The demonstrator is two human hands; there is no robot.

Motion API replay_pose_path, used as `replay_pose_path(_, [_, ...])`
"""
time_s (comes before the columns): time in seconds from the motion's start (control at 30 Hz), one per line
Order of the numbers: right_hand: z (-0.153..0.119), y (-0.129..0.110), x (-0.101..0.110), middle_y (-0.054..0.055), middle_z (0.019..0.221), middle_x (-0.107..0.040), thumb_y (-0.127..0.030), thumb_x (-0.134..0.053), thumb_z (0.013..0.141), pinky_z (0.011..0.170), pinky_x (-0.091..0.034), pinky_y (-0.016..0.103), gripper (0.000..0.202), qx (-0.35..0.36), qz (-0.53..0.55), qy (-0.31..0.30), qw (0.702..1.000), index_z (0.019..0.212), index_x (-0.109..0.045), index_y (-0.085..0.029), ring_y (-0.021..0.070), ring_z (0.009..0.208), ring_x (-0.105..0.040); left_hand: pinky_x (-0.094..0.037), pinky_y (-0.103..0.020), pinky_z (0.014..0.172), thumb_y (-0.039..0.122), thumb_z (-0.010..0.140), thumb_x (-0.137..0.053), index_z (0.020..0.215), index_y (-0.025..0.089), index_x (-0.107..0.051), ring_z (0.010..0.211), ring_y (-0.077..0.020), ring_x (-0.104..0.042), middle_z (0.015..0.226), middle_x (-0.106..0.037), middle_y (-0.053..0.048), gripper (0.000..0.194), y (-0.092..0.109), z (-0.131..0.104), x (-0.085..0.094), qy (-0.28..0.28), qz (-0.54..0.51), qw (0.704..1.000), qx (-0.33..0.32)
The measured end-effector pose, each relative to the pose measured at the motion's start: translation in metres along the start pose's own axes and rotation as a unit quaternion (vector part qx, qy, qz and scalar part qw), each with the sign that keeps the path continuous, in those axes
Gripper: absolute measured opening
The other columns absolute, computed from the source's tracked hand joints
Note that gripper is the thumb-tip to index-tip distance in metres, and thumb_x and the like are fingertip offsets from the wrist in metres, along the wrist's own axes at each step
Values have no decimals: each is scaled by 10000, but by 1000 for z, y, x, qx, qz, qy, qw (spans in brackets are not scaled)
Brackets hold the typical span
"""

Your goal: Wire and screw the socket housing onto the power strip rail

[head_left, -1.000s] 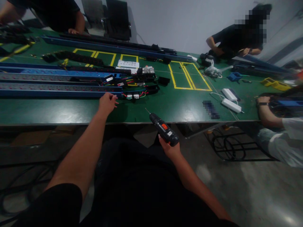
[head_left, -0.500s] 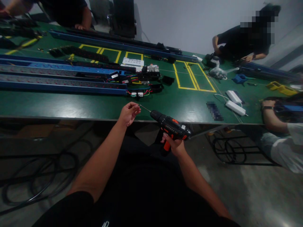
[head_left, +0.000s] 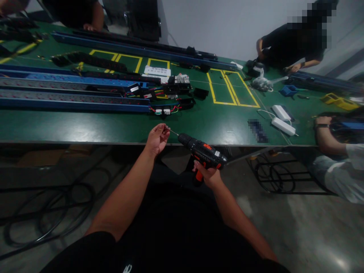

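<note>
My right hand (head_left: 209, 175) is wrapped around the handle of a black and orange cordless drill (head_left: 203, 151), which points left and slightly away from me. From its chuck a long thin bit (head_left: 174, 132) reaches to the fingers of my left hand (head_left: 157, 140). That hand is closed in a pinch at the bit's tip, just above the table's front edge. Whatever lies between those fingertips is too small to make out. Beyond my left hand, wires with white connectors (head_left: 162, 112) come out of the end of a long blue metal rail (head_left: 113, 108).
Further blue rails (head_left: 127, 43) lie across the green table (head_left: 199, 127). To the right are white adapters (head_left: 283, 126), a blurred-out phone-like item (head_left: 258, 131), a blue bin (head_left: 287, 91) and yellow bins (head_left: 338, 102). Co-workers sit around the table; one forearm (head_left: 324, 132) rests at the right.
My left hand has shifted slightly right along the bit, its fingers now more upright around the tip. The drill has moved a little left. The view has shifted slightly.
</note>
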State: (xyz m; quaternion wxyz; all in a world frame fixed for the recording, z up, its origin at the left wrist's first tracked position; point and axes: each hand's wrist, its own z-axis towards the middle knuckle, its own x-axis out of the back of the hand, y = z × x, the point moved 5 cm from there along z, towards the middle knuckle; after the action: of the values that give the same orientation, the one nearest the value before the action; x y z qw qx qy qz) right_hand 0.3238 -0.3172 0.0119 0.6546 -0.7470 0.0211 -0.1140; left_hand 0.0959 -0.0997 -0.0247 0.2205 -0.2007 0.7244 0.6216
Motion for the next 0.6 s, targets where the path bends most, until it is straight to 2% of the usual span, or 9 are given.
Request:
replay_pose_path(0.1, [0,1,-3,49,809,-785,-759,-838,946,775,-718,403,523,10,-3,-1,1000,963,-789,-239,225,731,-786,-658,-159,697,457,868,-1091,932,255,-775,823,-105,-809,890,-814,10,380,-2,-1,1,6,-42,999,22])
replay_pose_path(0.23, [1,1,-5,35,806,-780,-744,-839,950,745,-711,387,517,19,9,-5,1000,1062,-800,-241,213,709,-773,-655,-148,693,434,792,-1140,917,239,-788,807,-92,-798,890,-806,18,421,1,-2,1,-9,-66,997,26])
replay_pose_path(0.3, [1,3,-5,32,809,-783,-742,-837,952,741,-715,390,523,17,11,-4,1000,1087,-803,-239,212,701,-773,-658,-151,702,450,827,-1119,921,240,-777,801,-93,-797,884,-801,18,413,4,-3,1,-15,-42,999,18])
replay_pose_path(0.43, [1,5,-4,48,807,-790,-740,-809,975,752,-724,409,497,33,-24,-4,999,986,-794,-244,226,720,-783,-670,-165,731,487,926,-1046,938,250,-757,812,-105,-809,880,-801,9,374,7,-5,-1,-11,8,1000,9])
replay_pose_path(0.6, [0,-3,-4,46,772,-777,-713,-814,989,754,-732,430,434,62,-65,-8,996,941,-801,-282,255,737,-784,-683,-168,726,468,952,-1029,931,243,-757,765,-98,-795,859,-795,12,353,5,-9,-1,-4,-5,999,33])
